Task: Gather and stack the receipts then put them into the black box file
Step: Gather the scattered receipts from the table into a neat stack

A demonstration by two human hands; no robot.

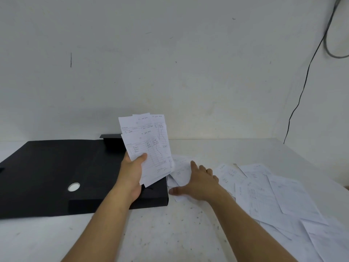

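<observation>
My left hand holds a fanned stack of white receipts upright, thumb pressed on the front sheet, above the right end of the black box file. The file lies opened flat on the table's left side, with a round finger hole in its spine. My right hand rests flat, fingers spread, on a loose receipt just right of the file. Several more loose receipts lie scattered to the right, overlapping each other.
The white speckled table meets a white wall at the back. A black cable hangs down the wall at the right to the table's far edge. The receipts spread out to the table's right edge.
</observation>
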